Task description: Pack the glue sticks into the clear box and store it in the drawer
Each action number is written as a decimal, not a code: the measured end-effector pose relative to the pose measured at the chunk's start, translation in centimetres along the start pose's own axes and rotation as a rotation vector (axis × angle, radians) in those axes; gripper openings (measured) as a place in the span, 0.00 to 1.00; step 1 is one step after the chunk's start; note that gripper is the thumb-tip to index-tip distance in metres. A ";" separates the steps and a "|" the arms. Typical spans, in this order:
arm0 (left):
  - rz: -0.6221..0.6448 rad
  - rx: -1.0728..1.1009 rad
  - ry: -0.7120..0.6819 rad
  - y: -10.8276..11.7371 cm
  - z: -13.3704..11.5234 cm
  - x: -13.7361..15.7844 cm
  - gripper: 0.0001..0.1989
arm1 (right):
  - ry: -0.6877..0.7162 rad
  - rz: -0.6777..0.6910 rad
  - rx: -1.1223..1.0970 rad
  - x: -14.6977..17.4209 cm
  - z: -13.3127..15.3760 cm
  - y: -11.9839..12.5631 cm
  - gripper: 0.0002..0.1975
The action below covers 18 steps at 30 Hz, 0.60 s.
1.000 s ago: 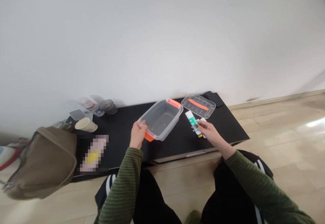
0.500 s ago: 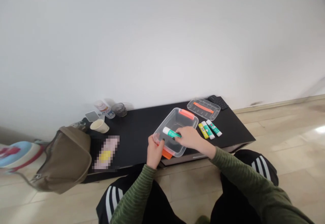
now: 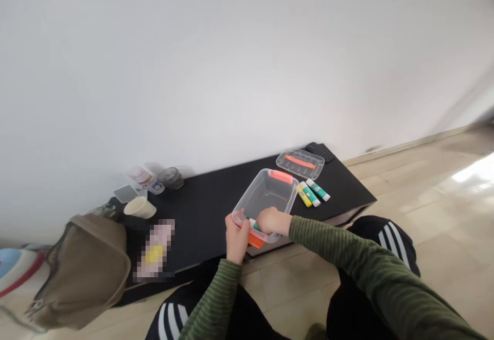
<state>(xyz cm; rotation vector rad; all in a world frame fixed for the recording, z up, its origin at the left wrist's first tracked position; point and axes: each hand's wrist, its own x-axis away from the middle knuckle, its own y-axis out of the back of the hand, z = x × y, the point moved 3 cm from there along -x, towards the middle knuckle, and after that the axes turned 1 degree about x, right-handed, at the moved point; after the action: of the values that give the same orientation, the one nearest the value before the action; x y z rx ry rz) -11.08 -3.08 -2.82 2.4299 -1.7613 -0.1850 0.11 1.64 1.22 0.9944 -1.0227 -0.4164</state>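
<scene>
A clear plastic box with orange latches sits at the front of the black table. My left hand grips its near left corner, thumb over the rim. Inside the box, at the near end, my right hand is closed on a green and white glue stick, mostly hidden by the fingers. To the right of the box lie a yellow glue stick, a green and white glue stick and another green and white one. Behind them rests the clear lid with its orange handle.
On the black table stand a paper cup, a grey jar and a white bottle. A brown bag is at the left, by a blurred-out item. A black keypad lies near the wall.
My right hand has lowered the glue stick from above the box into its near end. The left hand still holds the box. The view has shifted slightly.
</scene>
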 end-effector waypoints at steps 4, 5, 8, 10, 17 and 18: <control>0.009 0.016 0.001 -0.1 0.1 -0.1 0.17 | -0.071 0.145 0.087 0.0 0.2 -0.2 0.15; 0.010 0.016 0.000 -0.1 0.1 -0.2 0.17 | -0.065 0.145 0.081 0.2 0.2 -0.1 0.15; 0.003 0.005 0.004 -0.1 0.3 -0.4 0.17 | -0.024 0.079 0.047 1.1 -0.3 0.5 0.14; -0.004 -0.004 0.005 0.0 0.4 -0.5 0.17 | 0.013 -0.095 0.003 2.4 -1.1 1.4 0.12; -0.008 0.006 0.014 -0.1 0.7 -0.6 0.17 | -0.101 -0.909 -0.384 9.2 -11.6 3.3 0.14; -0.010 0.016 0.014 -0.2 0.7 -0.5 0.17 | -0.161 -0.929 -0.401 9.7 -13.8 2.8 0.14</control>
<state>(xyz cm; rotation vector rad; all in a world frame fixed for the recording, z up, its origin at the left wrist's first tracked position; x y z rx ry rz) -11.22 -2.54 -3.52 2.4453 -1.7519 -0.1547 16.37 3.05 6.41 1.0297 -0.5200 -1.4248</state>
